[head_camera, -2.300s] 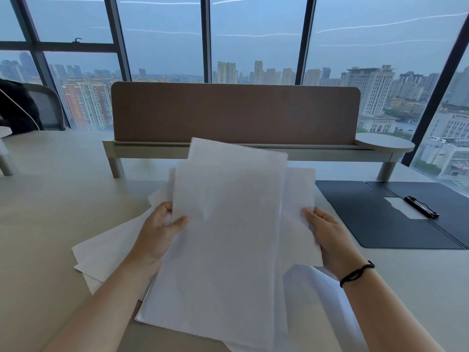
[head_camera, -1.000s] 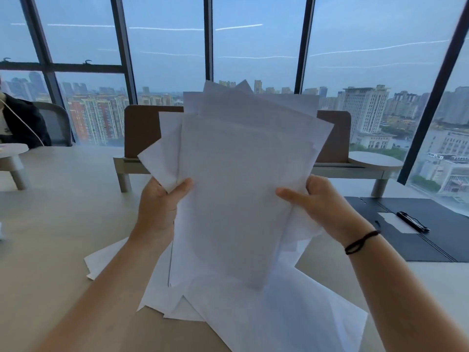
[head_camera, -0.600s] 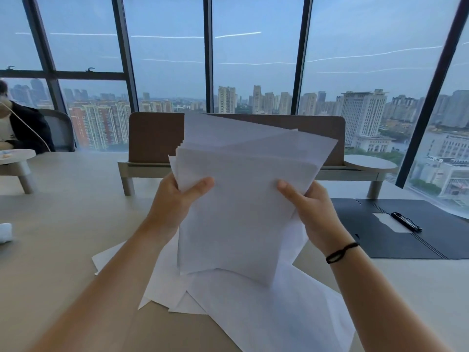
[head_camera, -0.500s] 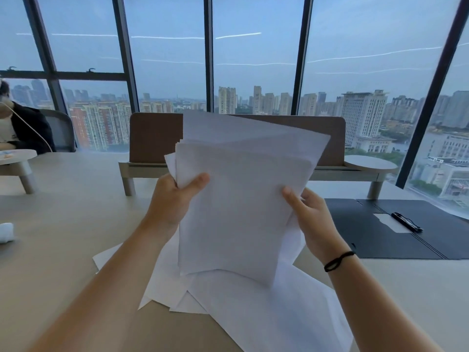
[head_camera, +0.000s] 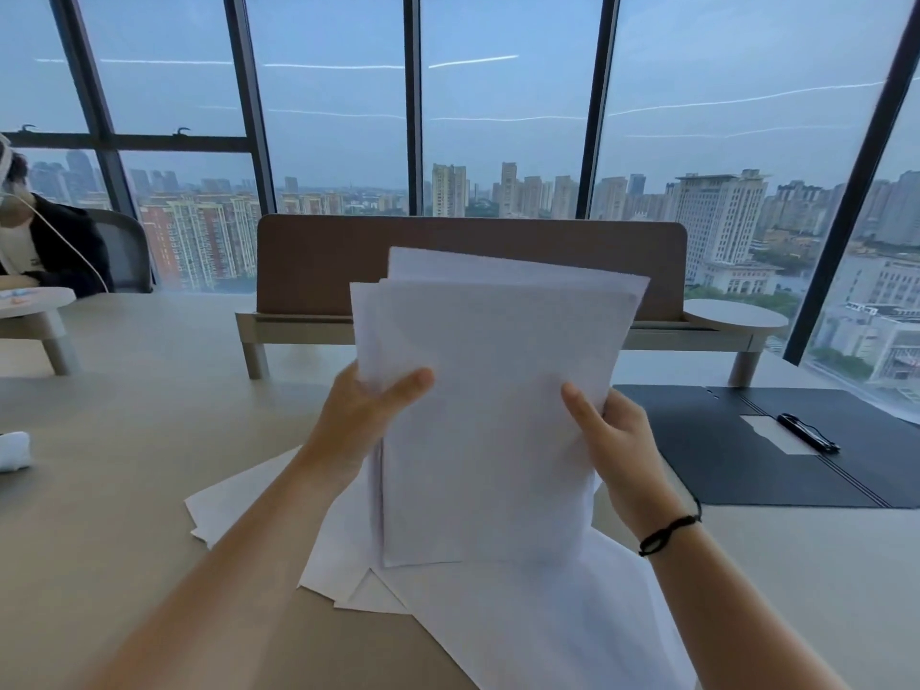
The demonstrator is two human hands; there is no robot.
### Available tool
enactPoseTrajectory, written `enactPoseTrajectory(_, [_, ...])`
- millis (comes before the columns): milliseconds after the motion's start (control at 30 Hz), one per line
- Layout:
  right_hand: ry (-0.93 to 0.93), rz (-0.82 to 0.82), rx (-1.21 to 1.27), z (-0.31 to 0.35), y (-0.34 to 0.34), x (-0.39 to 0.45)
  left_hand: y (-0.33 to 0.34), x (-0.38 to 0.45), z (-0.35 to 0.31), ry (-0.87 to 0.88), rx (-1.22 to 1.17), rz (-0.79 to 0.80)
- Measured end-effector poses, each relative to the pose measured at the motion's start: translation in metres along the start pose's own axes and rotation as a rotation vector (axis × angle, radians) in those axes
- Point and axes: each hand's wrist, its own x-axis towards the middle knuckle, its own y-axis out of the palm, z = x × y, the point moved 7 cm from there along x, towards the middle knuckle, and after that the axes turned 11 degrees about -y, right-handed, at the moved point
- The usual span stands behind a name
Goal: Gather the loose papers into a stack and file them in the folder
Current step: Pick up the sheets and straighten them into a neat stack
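I hold a bundle of white papers point(head_camera: 490, 405) upright in front of me, its bottom edge down on the loose sheets. My left hand point(head_camera: 361, 420) grips the bundle's left edge, thumb on the front. My right hand point(head_camera: 615, 435) grips the right edge. The top edges are still uneven, one sheet sticking up at the back. More loose white sheets point(head_camera: 537, 625) lie spread on the table under and in front of the bundle. The dark folder point(head_camera: 737, 445) lies open flat on the table to the right, with a black clip point(head_camera: 809, 433) on its right half.
A brown desk divider point(head_camera: 318, 261) on a low shelf stands across the table behind the papers. A person sits at the far left point(head_camera: 35, 241). A white object point(head_camera: 12, 450) lies at the left table edge. Tall windows fill the background.
I lifted the sheets off the table and drew them together; the fanned bundle has narrowed into a tidier upright stack and dropped lower, with its bottom edge on the loose sheets.
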Motion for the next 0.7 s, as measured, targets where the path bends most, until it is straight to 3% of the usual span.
enactPoseTrajectory(167, [0.034, -0.013, 0.053, -0.014, 0.005, -0.011, 0.014, -0.007, 0.025, -0.060, -0.058, 0.005])
enactPoseTrajectory(400, [-0.034, -0.098, 0.015, 0.006, -0.002, 0.004, 0.012, 0.002, -0.001, -0.056, -0.085, 0.028])
enactPoseTrajectory(533, [-0.009, -0.072, 0.053, 0.001, 0.001, -0.002, 0.011, -0.003, 0.012, -0.112, -0.088, 0.016])
enactPoseTrajectory(700, [0.006, -0.046, 0.133, 0.013, 0.014, 0.003, 0.014, -0.005, 0.016, -0.056, -0.151, -0.017])
